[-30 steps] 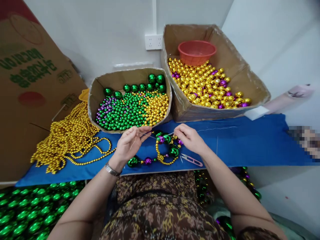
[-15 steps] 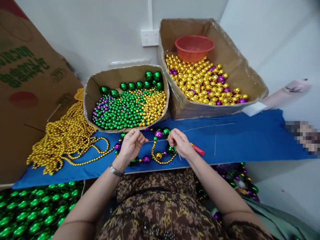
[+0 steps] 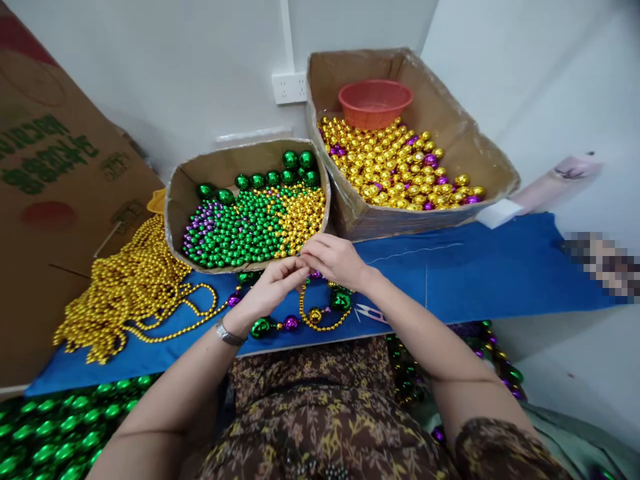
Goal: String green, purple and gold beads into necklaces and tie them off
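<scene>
From a beaded strand [image 3: 291,323] on the tabletop [image 3: 500,273], heaped bead strings [image 3: 125,280] lie at 9 o'clock, a carton [image 3: 225,163] of loose beads [image 3: 245,230] at 11, a larger carton [image 3: 385,222] holding a basin [image 3: 375,119] at 1, and snips [image 3: 375,315] at 3.

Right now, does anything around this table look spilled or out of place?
Mildly, yes: a few purple balls are scattered among the mostly gold balls in the larger bead box, so that batch looks mixed. I see no obvious spill or damage.

Pale walls [image 3: 200,60] meeting in a corner, white conduit [image 3: 287,37] above a socket [image 3: 290,88] — blue-covered table [image 3: 500,273]
</scene>
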### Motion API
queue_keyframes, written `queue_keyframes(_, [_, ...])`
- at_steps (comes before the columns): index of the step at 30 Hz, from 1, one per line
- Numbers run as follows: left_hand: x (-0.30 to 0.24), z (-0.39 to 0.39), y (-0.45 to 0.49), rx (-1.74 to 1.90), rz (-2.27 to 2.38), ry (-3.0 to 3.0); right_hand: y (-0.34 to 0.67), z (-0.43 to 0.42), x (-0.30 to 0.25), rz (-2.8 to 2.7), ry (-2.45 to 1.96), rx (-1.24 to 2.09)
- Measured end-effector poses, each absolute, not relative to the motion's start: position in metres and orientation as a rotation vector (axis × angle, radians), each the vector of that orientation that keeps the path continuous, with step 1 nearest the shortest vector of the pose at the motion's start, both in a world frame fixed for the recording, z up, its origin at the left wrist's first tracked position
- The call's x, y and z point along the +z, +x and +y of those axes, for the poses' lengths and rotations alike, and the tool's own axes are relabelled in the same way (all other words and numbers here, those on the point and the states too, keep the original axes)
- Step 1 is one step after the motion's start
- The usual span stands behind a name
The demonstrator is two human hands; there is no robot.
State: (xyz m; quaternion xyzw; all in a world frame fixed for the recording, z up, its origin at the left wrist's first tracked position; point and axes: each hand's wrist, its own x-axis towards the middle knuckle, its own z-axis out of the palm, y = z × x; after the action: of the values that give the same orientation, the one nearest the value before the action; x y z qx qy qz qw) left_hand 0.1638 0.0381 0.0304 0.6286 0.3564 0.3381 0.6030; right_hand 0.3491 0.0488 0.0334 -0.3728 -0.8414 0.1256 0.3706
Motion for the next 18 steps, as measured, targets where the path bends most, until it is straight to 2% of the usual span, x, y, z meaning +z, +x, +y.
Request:
queue_keyframes(4, [0.023, 0.037, 0.163, 0.895, 0.848, 1.268, 0.346, 0.041, 0.021, -1.926, -1.064, 0.313])
queue_keyframes(11, [0.022, 0.034, 0.161, 0.902, 0.822, 1.182, 0.344, 0.019, -0.011, -1.865, -1.037, 0.573])
queue_keyframes(18, [0.020, 0.034, 0.159, 0.904, 0.847, 1.235, 0.333, 0.010, -0.017, -1.776, -1.091, 0.861])
